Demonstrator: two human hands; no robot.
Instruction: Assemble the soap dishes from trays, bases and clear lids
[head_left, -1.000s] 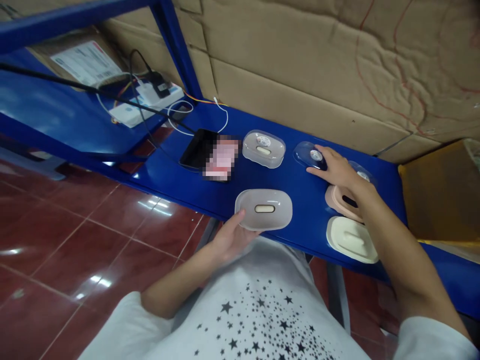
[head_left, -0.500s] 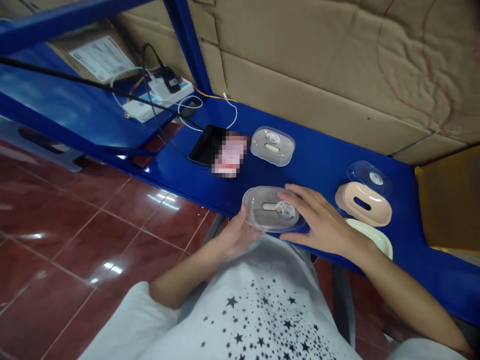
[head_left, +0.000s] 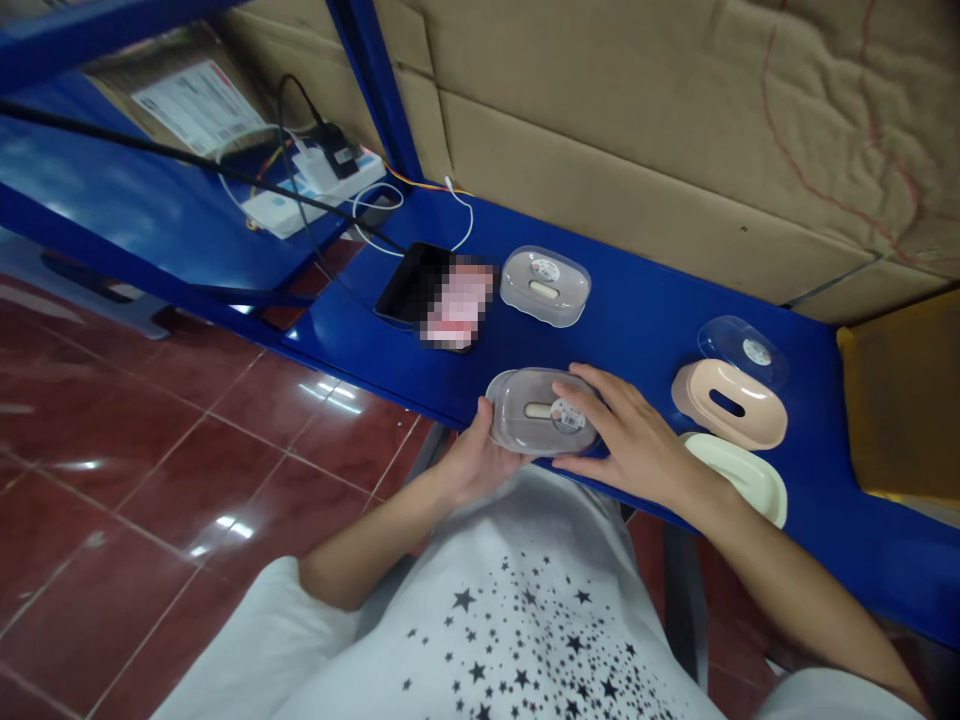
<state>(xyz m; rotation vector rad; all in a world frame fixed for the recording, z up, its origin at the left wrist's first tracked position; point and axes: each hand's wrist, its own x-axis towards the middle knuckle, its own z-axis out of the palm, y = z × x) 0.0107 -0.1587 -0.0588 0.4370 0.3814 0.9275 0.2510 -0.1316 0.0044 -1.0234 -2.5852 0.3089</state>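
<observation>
Near the front edge of the blue shelf, my left hand grips an oval soap box with a clear lid at its left end and from below. My right hand is closed over the right end of the same box, fingertips on the lid near a round white label and thumb along the near side. Through the lid a grey insert with a pale slot shows. To the right of my right hand lie a peach soap box tray with a dark oval hole, a pale green base and a loose clear lid.
Another lidded soap box stands farther back. Left of it, a phone with a blurred screen leans on a black stand. A power strip with cables, a cardboard wall and a brown box border the shelf.
The clear lid in my hands has shifted slightly on the box, baring more of the pale rim at the upper left. Both hands keep about the same place.
</observation>
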